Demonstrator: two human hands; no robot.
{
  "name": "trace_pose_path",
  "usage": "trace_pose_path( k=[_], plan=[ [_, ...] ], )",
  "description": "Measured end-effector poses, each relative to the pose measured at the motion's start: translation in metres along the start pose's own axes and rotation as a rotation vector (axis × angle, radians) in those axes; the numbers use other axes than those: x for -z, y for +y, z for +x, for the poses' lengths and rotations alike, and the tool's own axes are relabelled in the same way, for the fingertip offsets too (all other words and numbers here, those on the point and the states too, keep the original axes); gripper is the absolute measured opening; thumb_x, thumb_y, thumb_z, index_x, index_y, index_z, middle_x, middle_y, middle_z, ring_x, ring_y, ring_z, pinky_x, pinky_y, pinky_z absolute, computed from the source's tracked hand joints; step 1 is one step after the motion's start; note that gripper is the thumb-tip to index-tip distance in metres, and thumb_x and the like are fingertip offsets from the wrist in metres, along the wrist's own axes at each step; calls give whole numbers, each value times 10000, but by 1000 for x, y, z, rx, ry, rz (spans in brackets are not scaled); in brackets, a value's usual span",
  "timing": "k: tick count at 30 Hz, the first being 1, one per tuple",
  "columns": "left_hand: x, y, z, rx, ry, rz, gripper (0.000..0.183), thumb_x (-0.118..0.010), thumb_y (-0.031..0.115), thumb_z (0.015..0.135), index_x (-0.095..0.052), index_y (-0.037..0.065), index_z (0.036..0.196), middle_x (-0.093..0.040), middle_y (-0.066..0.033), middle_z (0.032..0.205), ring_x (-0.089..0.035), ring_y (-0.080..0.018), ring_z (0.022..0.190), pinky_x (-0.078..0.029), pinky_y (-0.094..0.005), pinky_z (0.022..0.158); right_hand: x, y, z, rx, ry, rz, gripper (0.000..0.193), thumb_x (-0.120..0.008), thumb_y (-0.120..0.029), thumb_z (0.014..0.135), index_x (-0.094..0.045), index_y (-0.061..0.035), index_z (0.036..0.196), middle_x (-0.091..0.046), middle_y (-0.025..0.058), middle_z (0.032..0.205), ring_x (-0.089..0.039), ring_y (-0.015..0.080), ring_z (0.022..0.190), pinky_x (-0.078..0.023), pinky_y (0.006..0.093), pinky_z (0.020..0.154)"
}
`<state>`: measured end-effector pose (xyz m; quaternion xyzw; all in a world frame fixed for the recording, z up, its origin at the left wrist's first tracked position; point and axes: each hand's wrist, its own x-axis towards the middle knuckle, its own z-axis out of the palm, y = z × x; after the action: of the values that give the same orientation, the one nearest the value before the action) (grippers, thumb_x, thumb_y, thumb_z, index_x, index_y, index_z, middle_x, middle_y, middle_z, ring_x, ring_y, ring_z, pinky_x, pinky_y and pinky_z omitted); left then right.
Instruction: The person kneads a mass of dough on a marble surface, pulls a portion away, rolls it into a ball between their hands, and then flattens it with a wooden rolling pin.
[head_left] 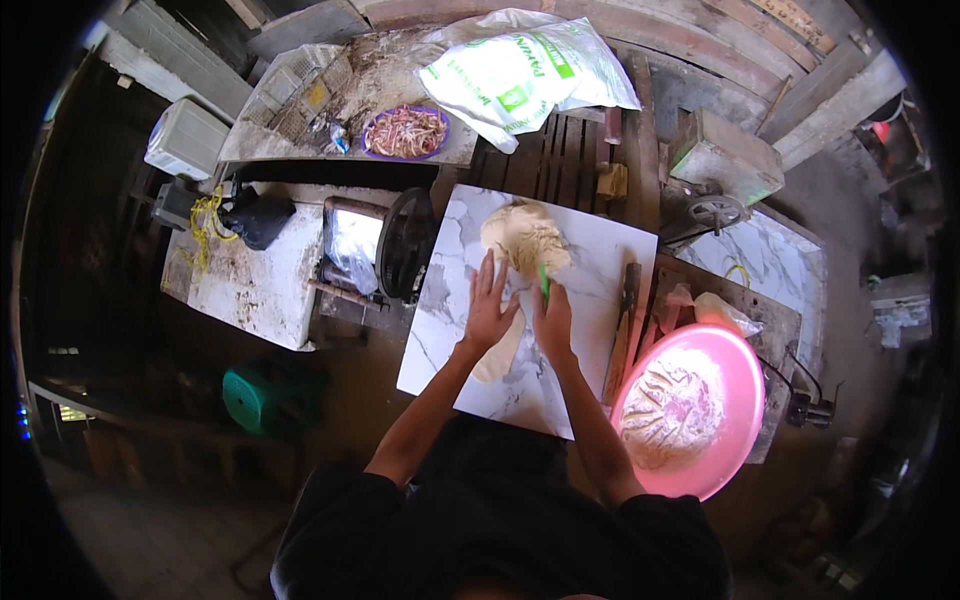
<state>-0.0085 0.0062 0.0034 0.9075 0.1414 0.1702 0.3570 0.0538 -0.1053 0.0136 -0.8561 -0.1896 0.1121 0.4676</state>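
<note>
A pale lump of dough (pixel 525 232) lies toward the far side of a white marble-patterned board (pixel 600 330). A longer, flatter piece of dough (pixel 497 360) extends nearer to me, partly under my left hand (pixel 490 305). That hand is open, its fingers stretched out and their tips at the near left edge of the lump. My right hand (pixel 553 318) is closed around a slim green tool (pixel 543 278), whose far end meets the lump's near edge. My fingers hide the rest of the tool, so its exact kind does not show.
At the right stands a pink basin (pixel 745 400) with floury dough inside. Left of the board is a machine with a dark wheel (pixel 405 245). Beyond are a purple-rimmed tray of reddish strips (pixel 405 133) and a white-green sack (pixel 520 80). A green stool (pixel 265 400) stands lower left.
</note>
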Motion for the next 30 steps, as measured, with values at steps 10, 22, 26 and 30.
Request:
trace_pose_path(
  k=[10,22,26,30],
  plan=[
    [-31,-3,-49,37,-132,115,495,-459,147,790,-307,1,1238,-256,-188,1311,-198,-325,1237,-125,-445,1010,47,36,-22,134,-278,-380,207,-448,-192,831,-487,-63,989,-540,149,822,-538,325,756,-425,397,648],
    [-45,-18,-29,-115,4,146,445,-441,110,788,-353,-35,1200,-331,-173,1276,-274,-301,1210,-184,-419,1007,26,33,36,532,-174,-582,207,-506,-101,757,-571,-125,952,-512,76,761,-537,246,698,-429,357,570],
    [-44,-19,-33,-111,39,202,440,-447,114,786,-364,-43,1189,-342,-183,1266,-292,-303,1201,-204,-407,1003,15,32,39,524,-250,-660,208,-509,-99,742,-586,-130,933,-512,72,751,-536,234,714,-429,351,579],
    [-43,-21,-37,-125,32,210,465,-459,133,770,-362,-48,1187,-345,-190,1262,-295,-300,1200,-203,-401,1006,15,38,37,521,-267,-653,210,-504,-100,734,-597,-131,920,-516,67,737,-535,228,725,-431,347,603]
  ],
)
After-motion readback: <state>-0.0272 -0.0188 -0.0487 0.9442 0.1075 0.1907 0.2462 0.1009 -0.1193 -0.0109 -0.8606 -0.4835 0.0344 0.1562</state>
